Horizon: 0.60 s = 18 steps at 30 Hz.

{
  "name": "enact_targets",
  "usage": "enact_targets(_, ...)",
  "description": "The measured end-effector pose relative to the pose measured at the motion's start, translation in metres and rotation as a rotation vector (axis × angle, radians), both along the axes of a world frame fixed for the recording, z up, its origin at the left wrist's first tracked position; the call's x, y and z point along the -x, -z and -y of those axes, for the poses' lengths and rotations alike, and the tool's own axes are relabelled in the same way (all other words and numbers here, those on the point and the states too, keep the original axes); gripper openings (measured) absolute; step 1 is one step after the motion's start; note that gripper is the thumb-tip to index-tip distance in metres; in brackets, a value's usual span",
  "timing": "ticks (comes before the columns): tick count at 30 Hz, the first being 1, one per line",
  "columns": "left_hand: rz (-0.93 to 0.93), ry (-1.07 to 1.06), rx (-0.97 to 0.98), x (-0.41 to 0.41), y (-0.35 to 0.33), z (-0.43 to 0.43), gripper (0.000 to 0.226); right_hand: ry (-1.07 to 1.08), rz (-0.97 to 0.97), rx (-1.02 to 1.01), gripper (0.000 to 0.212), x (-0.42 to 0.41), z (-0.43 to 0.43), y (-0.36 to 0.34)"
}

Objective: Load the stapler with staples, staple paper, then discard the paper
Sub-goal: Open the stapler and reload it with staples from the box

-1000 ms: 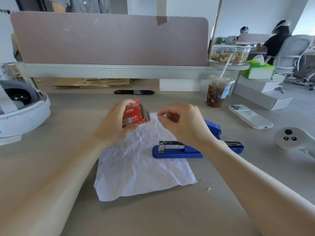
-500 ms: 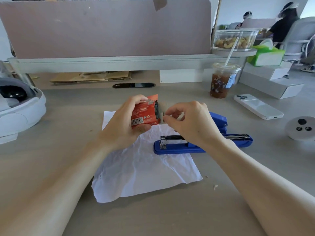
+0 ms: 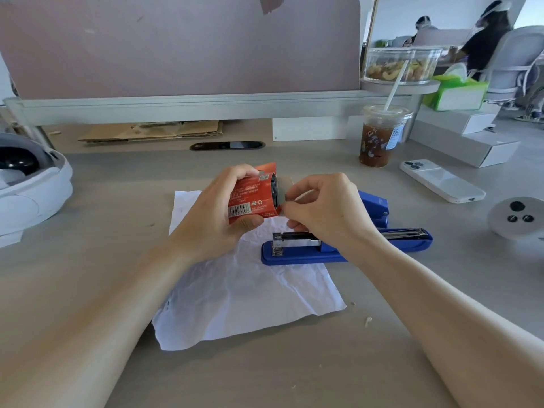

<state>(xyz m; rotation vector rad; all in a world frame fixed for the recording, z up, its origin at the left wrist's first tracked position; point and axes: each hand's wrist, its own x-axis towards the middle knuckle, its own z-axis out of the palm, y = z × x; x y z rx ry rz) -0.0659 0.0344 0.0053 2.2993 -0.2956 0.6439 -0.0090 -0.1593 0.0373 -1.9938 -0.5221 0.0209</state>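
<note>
My left hand (image 3: 212, 219) grips a small red staple box (image 3: 251, 195) above the desk, its open end turned to the right. My right hand (image 3: 326, 207) is at that open end, its thumb and fingers pinching the box's grey end flap (image 3: 284, 188). Below the hands a blue stapler (image 3: 347, 245) lies flipped open, its metal staple channel exposed, its front end on a crumpled white sheet of paper (image 3: 244, 293). No staples are visible outside the box.
An iced drink cup with a straw (image 3: 379, 136) and a white phone (image 3: 441, 181) stand at the right. A white controller (image 3: 518, 216) is at the far right, a white headset (image 3: 26, 187) at the left. The divider panel (image 3: 176, 45) closes the back.
The right hand has moved left to the open end of the red box and pinches its flap. The left hand has turned the box so its open end faces right.
</note>
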Motion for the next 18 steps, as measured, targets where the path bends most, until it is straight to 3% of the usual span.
enact_targets(7, 0.014, -0.051, -0.032, -0.002, 0.0, 0.002, 0.06, 0.058, 0.098, 0.006, 0.031, 0.0, 0.001, -0.001)
enact_targets(18, -0.12, -0.265, -0.203, -0.005, 0.005, -0.023, 0.053, 0.004, -0.091, -0.108, 0.026, -0.012, 0.018, -0.004)
